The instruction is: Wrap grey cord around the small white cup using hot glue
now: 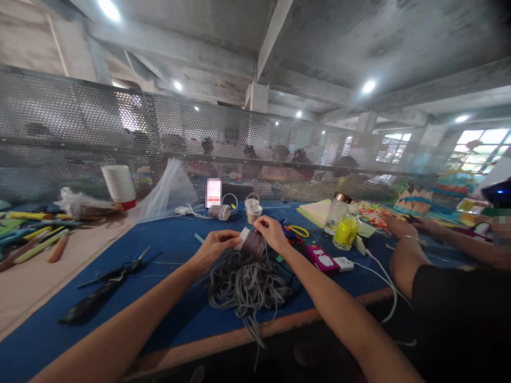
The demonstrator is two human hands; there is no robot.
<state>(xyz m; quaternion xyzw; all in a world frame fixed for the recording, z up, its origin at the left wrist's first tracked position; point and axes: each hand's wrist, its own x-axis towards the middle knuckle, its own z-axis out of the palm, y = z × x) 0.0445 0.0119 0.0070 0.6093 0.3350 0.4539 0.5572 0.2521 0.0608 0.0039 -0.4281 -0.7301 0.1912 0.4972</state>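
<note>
A white paper cup (244, 238) lies on its side above the table, its wall wound with grey-brown cord (255, 244). My left hand (219, 247) pinches the cup's bare white rim between thumb and fingers. On the cup's other end my right hand (272, 234) has its fingers closed at the wound cord; the exact strand in them is too small to see. Beneath both hands spreads a loose heap of grey cord (249, 290), with some ends hanging over the table's front edge.
A black glue gun (107, 284) lies left. Behind stand a lit phone (213, 192), another wrapped cup (219, 213) and a small white basket (253, 211). Rightward are yellow-handled scissors (299, 231), a purple power bank (321, 259), a yellow bottle (345, 232) and a co-worker's arm (403, 255).
</note>
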